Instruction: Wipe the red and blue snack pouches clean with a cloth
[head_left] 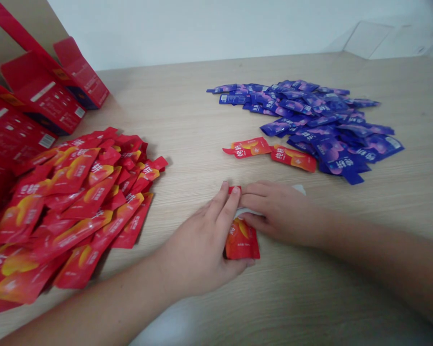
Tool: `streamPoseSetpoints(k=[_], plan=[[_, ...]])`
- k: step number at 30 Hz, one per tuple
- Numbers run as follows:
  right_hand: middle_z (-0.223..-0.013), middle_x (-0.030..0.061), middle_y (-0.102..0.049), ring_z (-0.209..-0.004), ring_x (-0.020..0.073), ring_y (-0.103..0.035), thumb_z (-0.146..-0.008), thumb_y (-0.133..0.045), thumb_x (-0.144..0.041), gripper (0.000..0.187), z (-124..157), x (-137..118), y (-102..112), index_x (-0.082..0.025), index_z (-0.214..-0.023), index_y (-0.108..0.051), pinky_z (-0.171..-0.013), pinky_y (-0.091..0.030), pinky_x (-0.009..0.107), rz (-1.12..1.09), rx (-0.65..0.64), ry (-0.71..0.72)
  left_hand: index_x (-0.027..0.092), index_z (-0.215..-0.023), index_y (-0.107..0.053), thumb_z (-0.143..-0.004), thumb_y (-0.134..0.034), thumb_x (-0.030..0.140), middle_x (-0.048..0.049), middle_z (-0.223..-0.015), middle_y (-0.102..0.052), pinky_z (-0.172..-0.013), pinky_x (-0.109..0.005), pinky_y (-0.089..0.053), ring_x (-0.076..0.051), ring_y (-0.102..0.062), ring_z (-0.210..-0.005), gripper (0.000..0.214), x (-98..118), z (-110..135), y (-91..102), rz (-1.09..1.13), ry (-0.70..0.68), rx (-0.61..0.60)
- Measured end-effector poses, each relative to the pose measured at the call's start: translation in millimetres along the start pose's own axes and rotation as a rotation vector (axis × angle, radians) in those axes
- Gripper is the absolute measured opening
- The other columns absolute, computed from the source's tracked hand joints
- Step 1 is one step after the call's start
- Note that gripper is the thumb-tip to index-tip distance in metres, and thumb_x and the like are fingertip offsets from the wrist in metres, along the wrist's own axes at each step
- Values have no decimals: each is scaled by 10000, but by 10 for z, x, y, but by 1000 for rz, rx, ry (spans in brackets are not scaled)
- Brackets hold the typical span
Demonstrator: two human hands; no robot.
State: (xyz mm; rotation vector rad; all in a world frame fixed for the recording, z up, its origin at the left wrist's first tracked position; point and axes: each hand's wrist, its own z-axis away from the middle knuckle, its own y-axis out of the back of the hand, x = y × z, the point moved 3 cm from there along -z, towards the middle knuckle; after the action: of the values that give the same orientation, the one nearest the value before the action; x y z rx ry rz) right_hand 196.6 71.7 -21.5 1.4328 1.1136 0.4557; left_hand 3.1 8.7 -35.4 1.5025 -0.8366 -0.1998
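A red sachet (242, 242) with orange fruit printed on it lies flat on the table between my hands. My left hand (202, 240) holds it down, fingers at its top end and thumb along its bottom edge. A white tissue (299, 189) is bunched under my right hand (283, 211). The curled fingers of that hand press the tissue against the sachet's upper part, hiding some of its print. Just beyond my hands, two more red sachets (251, 148) lie end to end, touching the pile of blue sachets.
A large heap of red sachets (82, 192) covers the left side. Behind it stand red cartons (46, 96) with raised flaps. Blue sachets (310, 110) are piled at the far right on the wooden table (187, 139), which meets a white wall (209, 29).
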Motion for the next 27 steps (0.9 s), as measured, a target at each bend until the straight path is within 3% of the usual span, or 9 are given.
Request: streamPoseSetpoints(k=[3, 5, 8, 11, 14, 19, 27], plan=[[-1154, 122, -744, -1090, 263, -695, -1016, -652, -192, 168, 48, 33, 50, -183, -1171, -715, -952, -576, 425, -104, 135, -14, 42, -1717, -46, -866, -811, 565, -320, -1778, -158, -1315, -599, -332, -393, -181, -1678, 1258, 18, -1, 16, -18, 0, -16], [-1168, 115, -741, -1107, 242, -692, -1010, -682, -207, 141, 69, 24, 114, -183, -1146, -713, -962, -571, 393, -243, 155, 13, 59, -1719, -38, -876, -780, 465, -278, -1789, -176, -1344, -610, -253, -361, -157, -1688, 1195, 30, -6, 32, -26, 6, -28], [-1154, 65, -763, -1058, 192, -710, -976, -739, -193, 154, 68, -77, 188, -207, -1129, -729, -945, -570, 326, -520, -74, 79, 80, -1722, -14, -852, -755, 394, -251, -1795, -191, -1351, -609, -234, -343, -175, -1687, 1185, 33, -14, 56, -9, 27, -51], [-1096, 12, -789, -1041, 163, -719, -938, -752, -111, 204, 56, -223, 229, -226, -1106, -751, -974, -556, 293, -650, -298, 105, 88, -1719, -24, -860, -773, 535, -273, -1785, -204, -1342, -630, -245, -375, -189, -1679, 1225, 21, -22, 73, 19, 30, -76], [-1087, 0, -800, -1071, 172, -716, -930, -759, -101, 194, 35, -294, 224, -232, -1074, -759, -1029, -531, 314, -573, -337, 97, 113, -1719, -60, -870, -777, 579, -270, -1781, -225, -1336, -638, -257, -383, -187, -1679, 1205, 6, -28, 82, 26, 16, -85], [-1136, 9, -804, -1159, 228, -708, -945, -749, -144, 175, 22, -267, 140, -253, -1082, -767, -1123, -510, 404, -419, -313, 88, 135, -1721, -73, -888, -758, 441, -242, -1784, -248, -1336, -605, -287, -353, -192, -1683, 1121, -7, -26, 87, 44, -22, -60], [-1156, 44, -789, -1132, 263, -718, -967, -749, -234, 112, 29, -266, 78, -253, -1071, -785, -1062, -569, 451, -267, -213, 26, 171, -1724, -62, -891, -767, 373, -227, -1762, -320, -1327, -619, -305, -351, -255, -1667, 1110, 21, -35, 92, 75, -40, -28]])
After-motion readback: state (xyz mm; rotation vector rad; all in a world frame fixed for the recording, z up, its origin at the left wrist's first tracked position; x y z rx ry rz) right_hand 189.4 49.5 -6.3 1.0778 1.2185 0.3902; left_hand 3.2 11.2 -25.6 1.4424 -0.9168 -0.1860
